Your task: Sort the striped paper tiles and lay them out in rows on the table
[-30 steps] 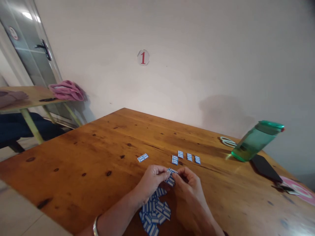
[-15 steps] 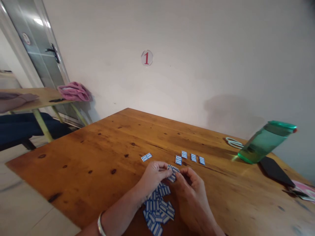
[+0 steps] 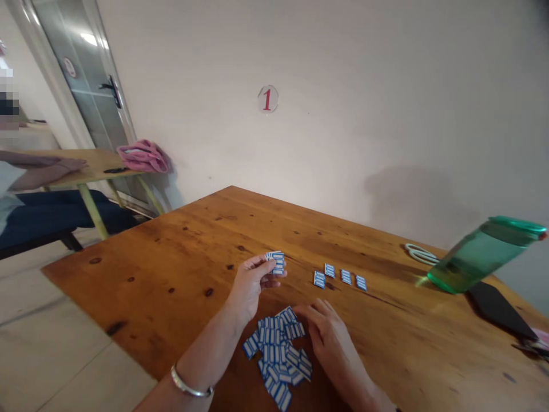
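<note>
My left hand (image 3: 253, 280) is raised over the table, its thumb and fingers pinched on a small fanned stack of blue-and-white label cards (image 3: 278, 262). Below it lies a loose, overlapping pile of the same label cards (image 3: 274, 349). My right hand (image 3: 332, 340) rests low at the pile's right side, fingers stretched toward the top cards, with nothing visible in them. Beyond it, several small sets of label cards (image 3: 345, 277) lie apart from each other on the wood.
The wooden table (image 3: 171, 257) meets the wall at the back. To the right stand a green bottle (image 3: 484, 252), a white cable coil (image 3: 420, 253) and a dark flat case (image 3: 493, 309). At far left, a person's arms (image 3: 51, 169) rest on another table beside a pink cloth (image 3: 143, 155).
My hands have parted. The left has moved up and away with the stack; the right has let go and lowered beside the pile. The single card at left is no longer visible.
</note>
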A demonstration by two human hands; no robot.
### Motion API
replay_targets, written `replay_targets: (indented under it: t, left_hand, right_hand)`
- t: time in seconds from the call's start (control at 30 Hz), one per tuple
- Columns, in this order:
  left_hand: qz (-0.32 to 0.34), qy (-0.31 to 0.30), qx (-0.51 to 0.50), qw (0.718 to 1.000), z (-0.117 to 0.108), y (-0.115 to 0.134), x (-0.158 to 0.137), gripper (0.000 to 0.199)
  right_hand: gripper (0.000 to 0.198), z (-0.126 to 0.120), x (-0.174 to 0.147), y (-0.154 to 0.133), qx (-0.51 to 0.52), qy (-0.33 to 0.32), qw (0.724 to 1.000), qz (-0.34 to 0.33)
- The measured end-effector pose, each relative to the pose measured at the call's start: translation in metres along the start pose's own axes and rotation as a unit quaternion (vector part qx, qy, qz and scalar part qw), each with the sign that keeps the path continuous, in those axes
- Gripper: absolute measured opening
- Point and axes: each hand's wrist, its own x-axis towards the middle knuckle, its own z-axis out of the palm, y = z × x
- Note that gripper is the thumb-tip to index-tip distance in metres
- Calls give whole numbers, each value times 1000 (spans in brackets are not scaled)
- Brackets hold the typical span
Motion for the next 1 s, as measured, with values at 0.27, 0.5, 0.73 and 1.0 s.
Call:
replay_targets:
  t: [0.27,0.5,0.73,1.0]
  left_hand:
    - [-10,2,5,1000,1,-3,1,16]
    - [-4,0,22,1000,4,-6,-1,18]
    - [-9,11,29,999,6,-7,-2,18]
    - [2,-3,59,998,10,-10,-5,20]
  right_hand:
    - [51,-2,0,4,-172,-18,984,28]
    - [21,7,8,-2,-185,63,979,63]
    - [15,17,14,-9,-220,35,964,147]
    - [11,24,14,0,-191,42,971,138]
